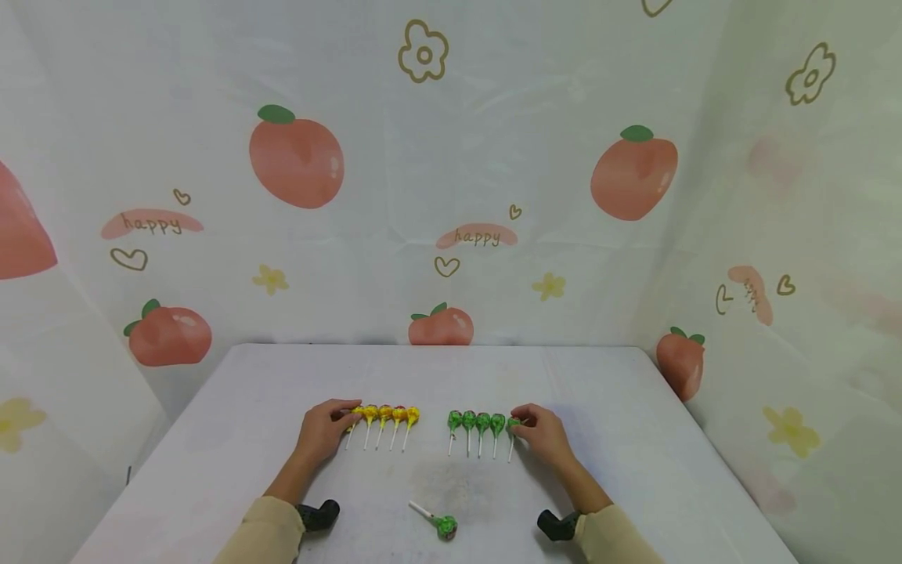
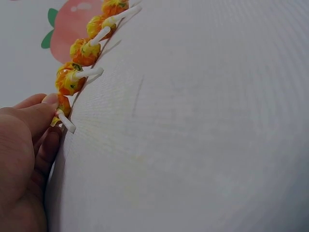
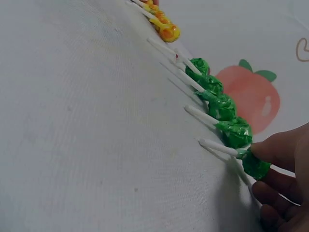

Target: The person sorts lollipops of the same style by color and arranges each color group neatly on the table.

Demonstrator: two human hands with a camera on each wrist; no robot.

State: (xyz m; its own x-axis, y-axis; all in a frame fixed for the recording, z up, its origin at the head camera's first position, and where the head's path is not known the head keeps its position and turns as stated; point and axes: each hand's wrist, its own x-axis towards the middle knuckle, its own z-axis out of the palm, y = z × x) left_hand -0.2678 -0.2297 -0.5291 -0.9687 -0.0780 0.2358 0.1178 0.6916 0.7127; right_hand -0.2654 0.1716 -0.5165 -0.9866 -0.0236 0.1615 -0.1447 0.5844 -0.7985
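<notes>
Yellow lollipops [image 1: 384,413] lie in a row left of the table's middle, their white sticks toward me. My left hand [image 1: 324,428] is at the row's left end, where thumb and fingers pinch the wrapped head of the outermost yellow lollipop [image 2: 63,103]. To the right, several green lollipops [image 1: 482,422] form a second row. At its right end my right hand [image 1: 546,435] pinches the last green lollipop [image 3: 256,165] by its head, the stick pointing away from the fingers. One more green lollipop [image 1: 445,527] lies alone nearer to me, its stick pointing to the upper left.
All of this is on a white-covered table [image 1: 380,376]. A gap separates the two rows. Behind the table's far edge hangs a pale backdrop [image 1: 479,157] printed with peaches, flowers and hearts. Black camera mounts [image 1: 320,515] sit at both wrists, close above the tabletop.
</notes>
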